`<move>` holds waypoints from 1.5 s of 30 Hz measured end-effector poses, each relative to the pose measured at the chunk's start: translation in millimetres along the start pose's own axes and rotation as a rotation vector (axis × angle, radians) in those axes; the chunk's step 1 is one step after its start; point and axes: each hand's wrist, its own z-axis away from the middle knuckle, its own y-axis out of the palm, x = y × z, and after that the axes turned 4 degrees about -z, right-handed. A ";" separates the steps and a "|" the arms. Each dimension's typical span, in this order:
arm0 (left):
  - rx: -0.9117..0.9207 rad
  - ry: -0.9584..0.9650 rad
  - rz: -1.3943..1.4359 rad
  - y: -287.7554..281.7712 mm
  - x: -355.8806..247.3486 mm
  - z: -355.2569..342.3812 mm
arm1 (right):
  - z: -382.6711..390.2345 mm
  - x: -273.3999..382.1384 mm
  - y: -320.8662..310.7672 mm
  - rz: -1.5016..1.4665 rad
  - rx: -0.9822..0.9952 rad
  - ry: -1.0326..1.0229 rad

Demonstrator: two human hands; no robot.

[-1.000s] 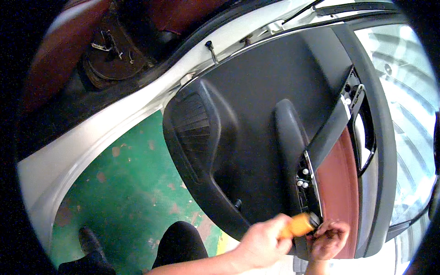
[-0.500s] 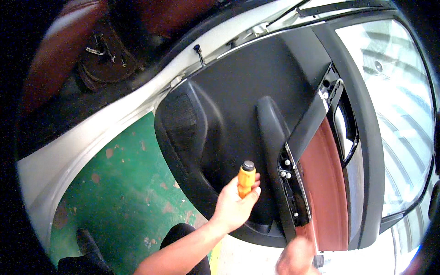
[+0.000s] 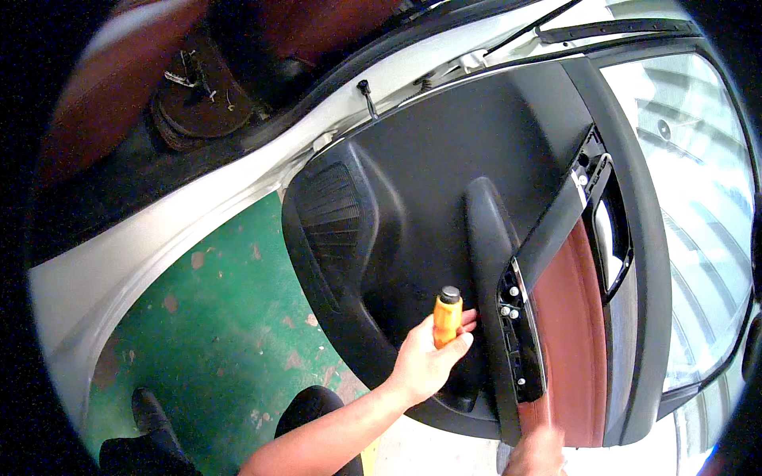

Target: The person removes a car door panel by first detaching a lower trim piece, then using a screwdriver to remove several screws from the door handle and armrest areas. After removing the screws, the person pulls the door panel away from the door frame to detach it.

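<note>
My left hand (image 3: 427, 361) is closed around a yellow-handled screwdriver (image 3: 448, 317); its dark-capped butt points up and its shaft is hidden. Behind that hand spreads the black inner panel of a car door (image 3: 429, 151). A slanted black pull handle (image 3: 549, 226) crosses the panel, with a narrow open recess (image 3: 520, 349) showing several screw heads below it. My right hand (image 3: 536, 454), smeared by motion, is low by the end of the reddish-brown armrest trim (image 3: 567, 341); I cannot see its fingers clearly.
The white car body and sill (image 3: 151, 214) curve along the left, with the dark red cabin (image 3: 305, 28) beyond. The door's window glass (image 3: 686, 198) fills the right side. Below lies a worn green floor (image 3: 214, 317), with my shoe (image 3: 148, 410) on it.
The view has shifted, so the door sits slightly farther right and lower. Both hands appear farther right too, and the left one still grips the screwdriver.
</note>
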 end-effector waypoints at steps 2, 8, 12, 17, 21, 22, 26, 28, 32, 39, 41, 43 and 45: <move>-0.068 0.032 -0.037 -5.4 -14.8 -2.5 | 5.4 -45.1 6.4 -0.083 -0.268 0.162; -0.077 0.175 -0.417 16.9 -35.0 23.3 | -28.9 -26.4 -1.6 -0.085 -0.414 0.444; 0.156 0.588 -0.699 33.5 -46.6 39.7 | -92.2 -28.9 -24.0 0.071 -0.078 0.271; 0.218 0.689 -0.692 38.1 -30.4 44.8 | -113.3 -3.5 -26.6 0.258 -0.121 0.255; -0.065 0.723 -0.836 18.0 -32.7 32.2 | -93.7 -11.8 -14.1 0.170 -0.733 -0.014; -0.193 0.696 -0.881 12.7 -32.4 30.2 | -93.9 -16.9 -22.8 0.149 -0.701 -0.099; -0.325 0.549 -0.870 -0.7 -29.5 18.7 | -115.0 -19.2 -11.0 0.398 -0.601 0.007; -0.310 0.518 -0.870 -1.5 -25.9 17.7 | -116.2 -25.7 -4.0 0.425 -0.531 0.039; -0.309 0.499 -0.863 -7.6 -28.4 13.9 | -122.1 -39.8 -17.9 0.365 -0.311 0.031; -0.265 0.473 -0.824 -2.1 -27.4 12.9 | -140.0 -47.5 -5.4 0.605 -0.092 0.168; -0.260 0.460 -0.834 -1.1 -24.2 11.9 | -145.2 -55.4 -8.2 0.610 0.031 0.265; -0.257 0.458 -0.832 -1.5 -25.4 11.2 | -141.5 -62.1 -6.1 0.536 -0.105 0.262; -0.253 0.463 -0.835 -2.0 -26.6 10.5 | -131.9 -68.7 -9.8 0.360 -0.136 0.257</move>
